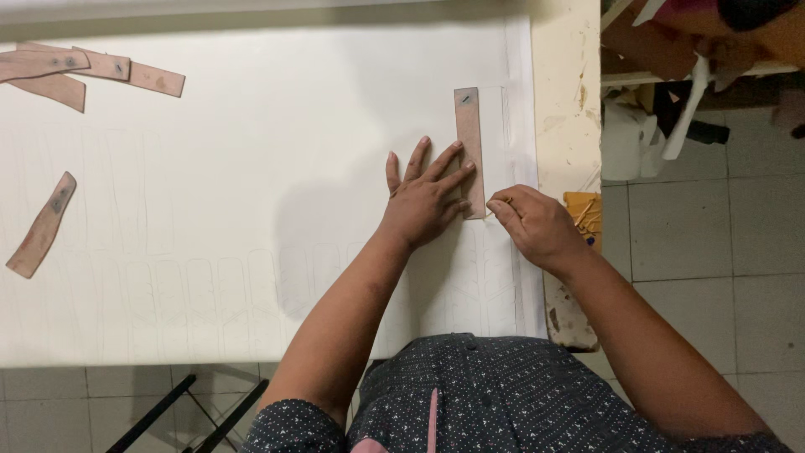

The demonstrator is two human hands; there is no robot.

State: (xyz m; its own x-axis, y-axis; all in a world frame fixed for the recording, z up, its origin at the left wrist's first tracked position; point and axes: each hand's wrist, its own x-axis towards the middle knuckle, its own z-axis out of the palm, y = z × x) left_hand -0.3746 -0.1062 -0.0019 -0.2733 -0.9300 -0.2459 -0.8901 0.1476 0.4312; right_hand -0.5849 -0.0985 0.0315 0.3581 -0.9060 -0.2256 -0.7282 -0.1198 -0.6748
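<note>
A large white sheet [251, 210] covers most of the counter [568, 101], and faint pencil outlines of long shapes run in rows over its lower half. At about 2 o'clock on the sheet lies a narrow brown template [470, 151], standing lengthwise from 12 to 6 o'clock, with a small dark mark near its top end. The left hand [423, 197] lies flat on the sheet with its fingers spread apart, and the fingertips [464, 170] press on the left edge of the template, so this hand closes on nothing. The right hand [537, 222] is just at 3 o'clock of the template's lower end. Its grip is pinched together on a thin pencil [501, 204], it seems, though the tool is too small to tell surely; the tip meets the sheet at the template's bottom corner.

At 10 o'clock, well apart from the hands, several more brown templates [92, 69] lie partly over each other, and one curved template [42, 225] lies alone at 9 o'clock. Beyond the counter's right edge is a tiled floor [704, 226].
</note>
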